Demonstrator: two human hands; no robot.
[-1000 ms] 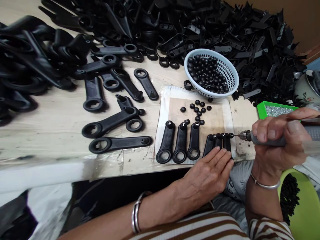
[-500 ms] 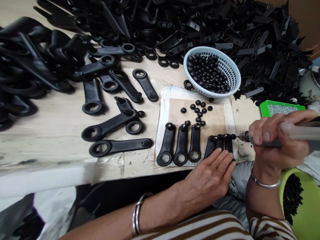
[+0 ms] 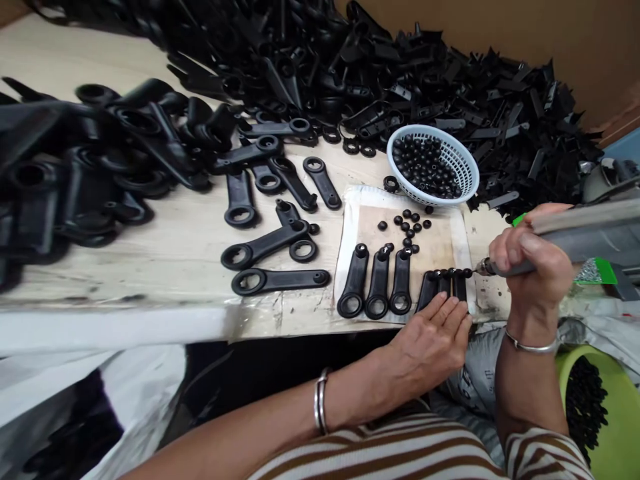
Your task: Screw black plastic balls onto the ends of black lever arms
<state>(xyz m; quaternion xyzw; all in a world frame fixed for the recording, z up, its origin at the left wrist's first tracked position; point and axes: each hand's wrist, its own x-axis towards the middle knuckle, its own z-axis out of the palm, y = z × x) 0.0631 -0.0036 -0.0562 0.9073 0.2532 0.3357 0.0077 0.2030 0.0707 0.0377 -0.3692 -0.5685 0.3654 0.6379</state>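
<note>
My left hand (image 3: pixel 433 340) lies flat, its fingers stretched over a row of black plastic crank handles (image 3: pixel 427 290) at the right front of the pad, covering their lower ends. Small round black knobs (image 3: pixel 467 273) sit at the far ends of this row. Wrapped in my right hand (image 3: pixel 535 263) is a grey power screwdriver (image 3: pixel 595 230), held level and pointing left. Its tip meets or nearly meets the rightmost knob; contact is too small to tell. Three more crank handles (image 3: pixel 380 280) lie side by side left of my left hand, with loose black knobs (image 3: pixel 410 233) beyond them.
A pale blue basket (image 3: pixel 470 160) of knobs stands behind the white-edged pad (image 3: pixel 345 233). Black parts (image 3: pixel 510 120) are heaped across the back and left. A green box (image 3: pixel 605 272) of screws sits behind the screwdriver. A yellow-green tub (image 3: pixel 615 427) is at lower right.
The view has shifted, so the table's things appear farther right. My left hand stays on the crank handles, and the screwdriver tip stays by the rightmost knob. The screwdriver's body now hides part of the green box.
</note>
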